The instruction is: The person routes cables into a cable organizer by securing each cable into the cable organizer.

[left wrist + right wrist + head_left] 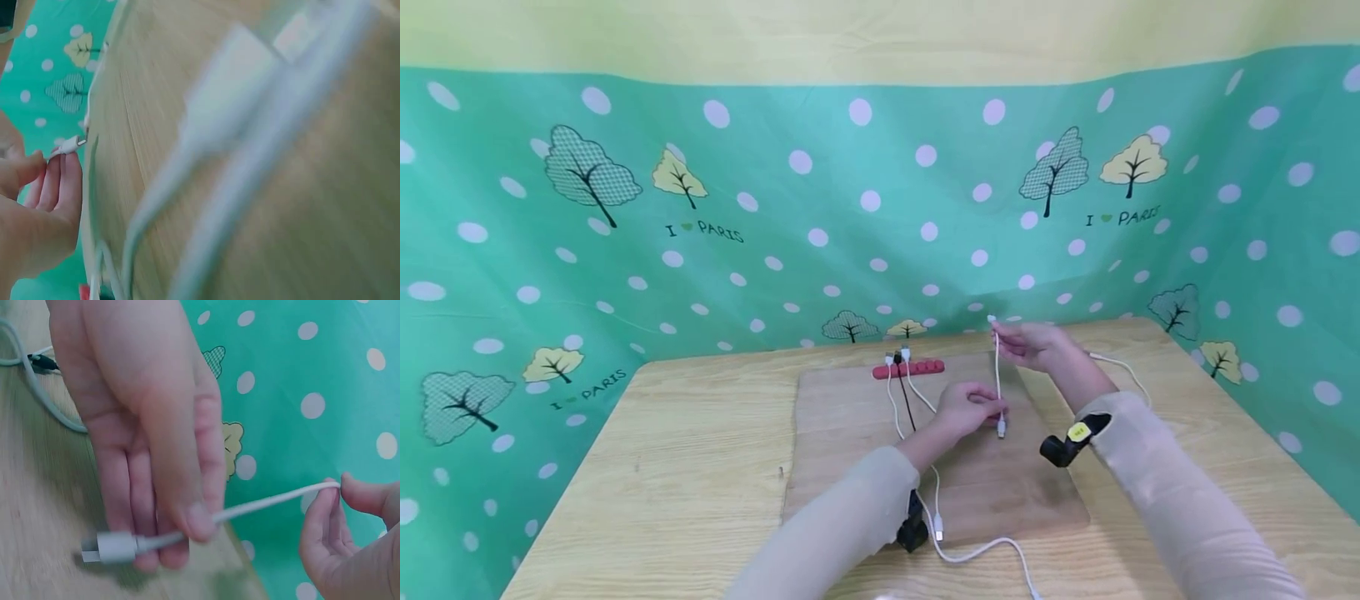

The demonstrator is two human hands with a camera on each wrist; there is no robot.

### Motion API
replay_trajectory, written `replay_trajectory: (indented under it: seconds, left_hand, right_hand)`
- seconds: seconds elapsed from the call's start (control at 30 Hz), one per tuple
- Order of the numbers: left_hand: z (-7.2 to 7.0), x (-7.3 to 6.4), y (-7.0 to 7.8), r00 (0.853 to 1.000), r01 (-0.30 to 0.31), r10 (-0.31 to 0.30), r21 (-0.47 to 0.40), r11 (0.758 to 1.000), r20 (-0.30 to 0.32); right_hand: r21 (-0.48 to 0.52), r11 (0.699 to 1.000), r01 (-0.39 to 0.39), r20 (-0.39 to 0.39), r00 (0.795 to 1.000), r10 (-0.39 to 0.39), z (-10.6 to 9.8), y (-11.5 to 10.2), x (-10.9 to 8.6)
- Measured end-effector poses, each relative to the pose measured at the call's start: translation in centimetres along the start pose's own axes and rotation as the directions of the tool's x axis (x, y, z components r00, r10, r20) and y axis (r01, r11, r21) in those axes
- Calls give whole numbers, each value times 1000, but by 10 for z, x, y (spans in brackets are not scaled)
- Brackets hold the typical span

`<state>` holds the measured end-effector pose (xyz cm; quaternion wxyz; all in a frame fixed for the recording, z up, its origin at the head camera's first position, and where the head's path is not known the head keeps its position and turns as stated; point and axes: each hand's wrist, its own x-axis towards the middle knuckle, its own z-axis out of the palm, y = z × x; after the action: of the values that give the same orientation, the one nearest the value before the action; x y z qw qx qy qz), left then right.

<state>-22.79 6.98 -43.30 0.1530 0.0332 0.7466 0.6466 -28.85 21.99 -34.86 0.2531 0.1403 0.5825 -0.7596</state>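
My left hand point(966, 410) pinches a white USB cable point(997, 367) just behind its USB plug point(115, 547), which points down toward the front of the table. Farther back and to the right, my right hand point(1030, 343) pinches the same cable near its other end. A small white tip point(992, 318) shows above those fingers. Between the two hands the cable is stretched nearly straight. In the left wrist view, my left hand point(44, 212) is at the left edge, and a white plug close to the camera is blurred.
Behind my left hand, a red cable holder point(908, 369) sits at the board's back edge with white and black cables in it. They run forward over the brown board point(842, 433). A loose white cable point(1123, 364) lies beside my right forearm. A patterned curtain point(850, 208) stands behind.
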Motion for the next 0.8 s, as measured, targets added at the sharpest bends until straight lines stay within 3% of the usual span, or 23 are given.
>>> replay_trajectory:
  seconds: [0.1, 0.23, 0.5, 0.8]
  left_hand:
    - [-15, -2, -2, 1000, 6, -6, -9, 1000, 5]
    - [-32, -4, -6, 1000, -2, 1, 40, 999, 1]
    - [-54, -17, -9, 1000, -2, 2, 119, 993, -1]
    - [-66, -34, -7, 996, 93, -93, 65, 994, 5]
  right_hand:
    - [36, 999, -20, 10, 1000, 20, 2, 2, 8]
    - [53, 998, -46, 31, 999, 45, 8, 6, 19]
    - [29, 997, -74, 106, 992, 71, 24, 17, 36]
    - [60, 996, -69, 108, 992, 62, 44, 25, 52]
